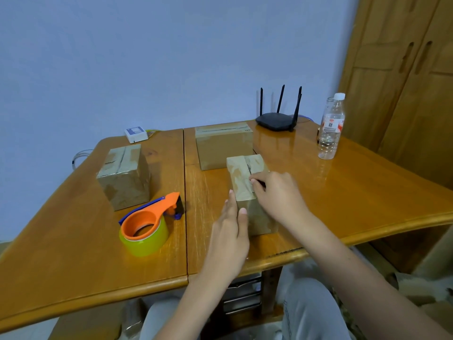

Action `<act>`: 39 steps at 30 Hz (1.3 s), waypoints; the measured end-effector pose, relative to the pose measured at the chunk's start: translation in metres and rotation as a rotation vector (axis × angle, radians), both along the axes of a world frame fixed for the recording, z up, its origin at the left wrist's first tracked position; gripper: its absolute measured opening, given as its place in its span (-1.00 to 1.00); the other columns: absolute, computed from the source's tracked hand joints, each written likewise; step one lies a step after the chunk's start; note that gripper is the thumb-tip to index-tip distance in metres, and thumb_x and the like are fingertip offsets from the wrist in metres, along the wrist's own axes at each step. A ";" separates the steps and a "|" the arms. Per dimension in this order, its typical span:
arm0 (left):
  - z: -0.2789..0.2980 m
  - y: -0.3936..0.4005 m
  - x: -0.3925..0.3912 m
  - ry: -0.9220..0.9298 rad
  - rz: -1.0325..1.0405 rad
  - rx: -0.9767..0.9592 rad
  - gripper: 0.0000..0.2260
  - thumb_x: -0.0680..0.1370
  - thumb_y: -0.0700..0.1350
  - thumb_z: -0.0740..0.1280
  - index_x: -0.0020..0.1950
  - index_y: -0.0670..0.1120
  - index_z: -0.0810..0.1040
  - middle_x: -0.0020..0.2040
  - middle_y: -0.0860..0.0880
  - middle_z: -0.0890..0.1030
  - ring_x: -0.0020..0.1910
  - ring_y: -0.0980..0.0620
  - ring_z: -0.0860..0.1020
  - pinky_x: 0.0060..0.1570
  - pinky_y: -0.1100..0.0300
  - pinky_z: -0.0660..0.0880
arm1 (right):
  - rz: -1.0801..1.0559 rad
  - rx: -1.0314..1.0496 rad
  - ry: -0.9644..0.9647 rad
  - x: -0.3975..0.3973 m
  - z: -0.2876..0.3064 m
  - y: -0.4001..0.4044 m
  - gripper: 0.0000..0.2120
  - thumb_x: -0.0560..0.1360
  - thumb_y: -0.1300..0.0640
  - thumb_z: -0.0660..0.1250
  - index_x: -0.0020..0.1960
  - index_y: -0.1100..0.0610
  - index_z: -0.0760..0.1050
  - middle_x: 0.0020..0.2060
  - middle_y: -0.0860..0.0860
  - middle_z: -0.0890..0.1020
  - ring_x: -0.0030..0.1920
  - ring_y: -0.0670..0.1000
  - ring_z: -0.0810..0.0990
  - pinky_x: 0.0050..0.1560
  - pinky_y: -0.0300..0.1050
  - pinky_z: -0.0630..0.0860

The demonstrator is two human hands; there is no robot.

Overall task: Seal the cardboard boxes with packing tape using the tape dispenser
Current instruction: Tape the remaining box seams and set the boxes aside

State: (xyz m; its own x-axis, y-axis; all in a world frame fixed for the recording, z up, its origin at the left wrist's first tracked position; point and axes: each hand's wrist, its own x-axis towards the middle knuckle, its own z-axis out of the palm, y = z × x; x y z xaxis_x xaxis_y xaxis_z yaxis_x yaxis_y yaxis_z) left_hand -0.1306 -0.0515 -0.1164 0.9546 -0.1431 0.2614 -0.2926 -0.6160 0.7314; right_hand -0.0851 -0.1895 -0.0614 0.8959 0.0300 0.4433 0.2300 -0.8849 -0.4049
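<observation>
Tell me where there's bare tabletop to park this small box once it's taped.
Widest bare patch: right part of the table, between the small box under both hands and the water bottle. Another lies at the near-left, in front of the tape dispenser. Crowded: the middle, where the left box, the dispenser, the rear box and the router sit.

left hand (230,231): flat against near box (241,179) side | right hand (274,192): fingers curled on its top seam | tape dispenser (147,220): on worktop (73,241), left of box
</observation>
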 end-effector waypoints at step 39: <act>0.003 0.043 0.043 -0.385 -0.236 -0.057 -0.69 0.51 -0.16 0.47 0.16 0.10 0.49 0.20 0.17 0.52 0.10 0.09 0.55 0.11 0.18 0.56 | 0.164 0.463 0.030 0.005 -0.001 -0.052 -0.65 0.64 0.27 0.25 0.18 -0.12 0.64 0.19 -0.19 0.64 0.29 -0.18 0.54 0.44 -0.07 0.41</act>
